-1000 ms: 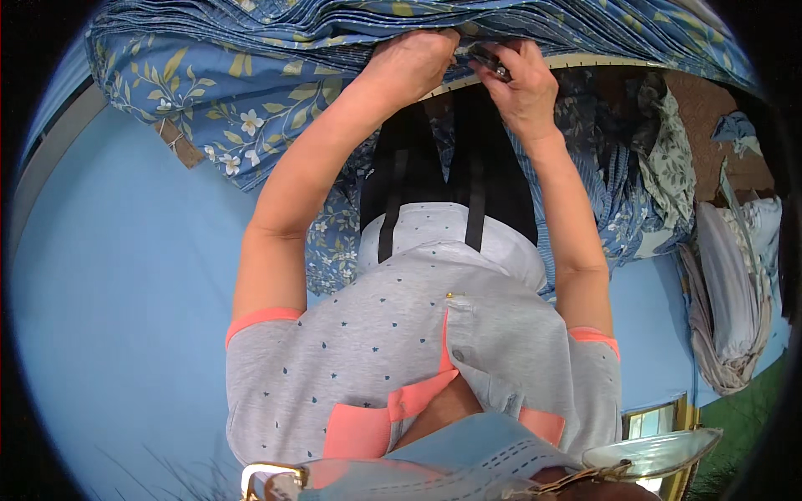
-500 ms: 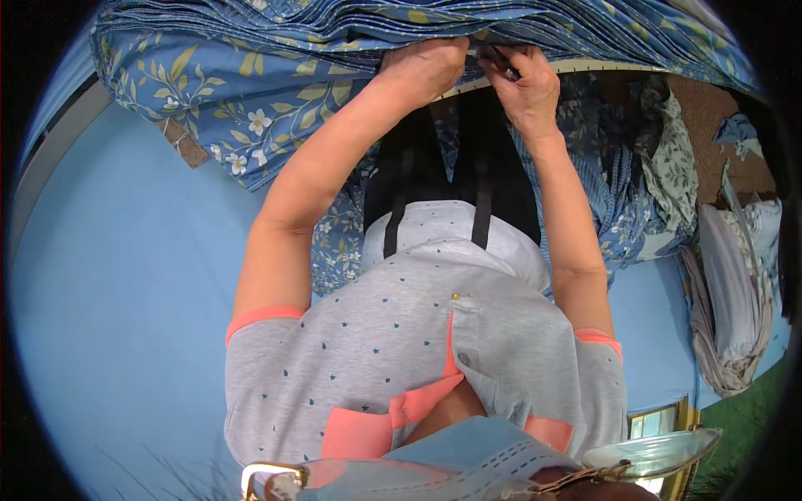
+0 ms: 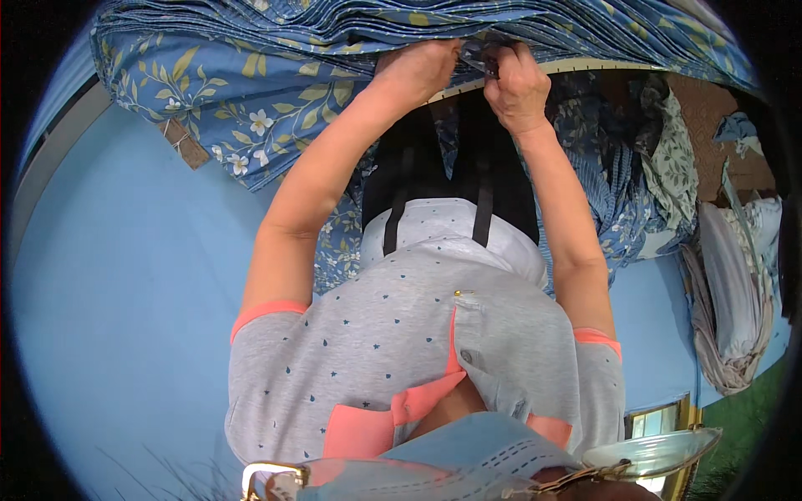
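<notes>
Here, the grip of the right hand (image 3: 518,90) is closed on a small dark tool (image 3: 491,65) at the lower edge of stacked blue floral cloth (image 3: 401,23), while the left hand (image 3: 419,71) is just beside it at the folds, its pinch impossible to tell. A pale strip (image 3: 585,64) with dark ticks curves below; a grey bundle (image 3: 731,280) lies far right.

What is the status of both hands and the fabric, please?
Left hand at blue floral fabric, layered in folds. Right hand holding dark tool, likely snips. Left fingertips hidden; no obstruction visible.
</notes>
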Motion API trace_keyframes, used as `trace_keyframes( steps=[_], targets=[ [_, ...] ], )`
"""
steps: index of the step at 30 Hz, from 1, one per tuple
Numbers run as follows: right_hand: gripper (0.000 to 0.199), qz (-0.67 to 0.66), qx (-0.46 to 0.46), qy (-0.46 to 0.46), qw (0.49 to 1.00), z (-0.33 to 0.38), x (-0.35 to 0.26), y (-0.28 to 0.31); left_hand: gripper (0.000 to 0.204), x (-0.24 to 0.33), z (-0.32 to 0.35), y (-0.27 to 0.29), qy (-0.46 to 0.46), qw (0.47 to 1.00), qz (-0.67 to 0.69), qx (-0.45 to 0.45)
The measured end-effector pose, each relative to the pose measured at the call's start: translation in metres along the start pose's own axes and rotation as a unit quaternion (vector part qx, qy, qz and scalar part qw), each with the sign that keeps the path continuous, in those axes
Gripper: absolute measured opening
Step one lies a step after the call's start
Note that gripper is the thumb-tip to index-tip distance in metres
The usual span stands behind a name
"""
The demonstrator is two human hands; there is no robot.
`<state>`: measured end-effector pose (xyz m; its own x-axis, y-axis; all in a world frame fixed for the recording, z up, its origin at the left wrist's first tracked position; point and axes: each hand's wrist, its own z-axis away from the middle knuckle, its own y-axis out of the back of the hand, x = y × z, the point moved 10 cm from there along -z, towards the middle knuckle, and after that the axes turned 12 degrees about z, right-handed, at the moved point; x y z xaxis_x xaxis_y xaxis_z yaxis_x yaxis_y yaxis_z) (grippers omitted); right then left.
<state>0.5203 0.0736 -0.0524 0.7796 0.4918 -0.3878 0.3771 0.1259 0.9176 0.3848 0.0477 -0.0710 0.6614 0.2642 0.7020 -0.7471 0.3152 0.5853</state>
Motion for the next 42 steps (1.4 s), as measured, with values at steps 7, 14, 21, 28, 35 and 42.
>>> trace_keyframes(
  steps=[7, 14, 21, 28, 35, 42],
  targets=[
    [0.009, -0.106, 0.081, -0.102, 0.986, 0.02, 0.023, 0.008, 0.019, 0.005, 0.008, 0.013, -0.039, 0.997, 0.061, 0.036],
    [0.013, -0.255, 0.05, -0.201, 0.944, 0.03, 0.023, 0.015, 0.024, 0.033, 0.005, 0.009, -0.129, 0.988, 0.05, 0.064],
    [0.012, -0.294, 0.032, -0.219, 0.93, 0.036, 0.018, 0.025, 0.017, 0.036, 0.004, -0.003, -0.173, 0.98, 0.072, 0.065],
    [0.014, -0.019, -0.106, -0.16, 0.981, 0.092, 0.056, 0.024, 0.003, 0.036, 0.017, 0.021, -0.17, 0.972, 0.008, 0.161],
    [0.029, 0.097, -0.128, -0.252, 0.954, 0.125, 0.097, 0.046, 0.005, 0.041, 0.034, 0.044, -0.168, 0.971, -0.03, 0.17],
    [0.024, 0.077, -0.204, -0.282, 0.934, 0.117, 0.099, 0.031, 0.007, 0.024, 0.027, 0.044, -0.038, 0.992, -0.115, 0.033]
  ],
)
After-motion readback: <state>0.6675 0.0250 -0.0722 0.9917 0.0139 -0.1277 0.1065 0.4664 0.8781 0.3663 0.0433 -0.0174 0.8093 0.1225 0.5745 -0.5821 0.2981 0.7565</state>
